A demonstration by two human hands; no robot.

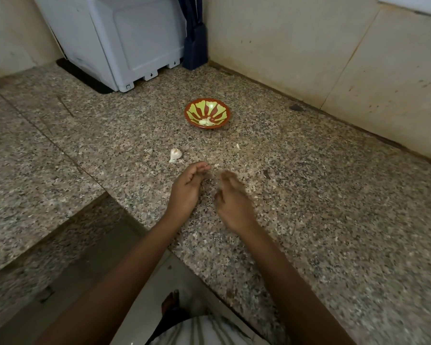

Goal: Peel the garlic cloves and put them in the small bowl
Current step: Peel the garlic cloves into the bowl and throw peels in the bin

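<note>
Garlic lies apparently unpeeled near the bowl. Left hand relaxed, seemingly empty; right hand blurred, grip indeterminate. Advise pinching the skin at the tip.

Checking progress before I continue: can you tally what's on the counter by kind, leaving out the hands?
small bowl: 1, pale cloves inside, number unclear
garlic piece in skin: 1
small pale scrap: 1
white appliance: 1
dark object in corner: 1
Total: 5
</note>
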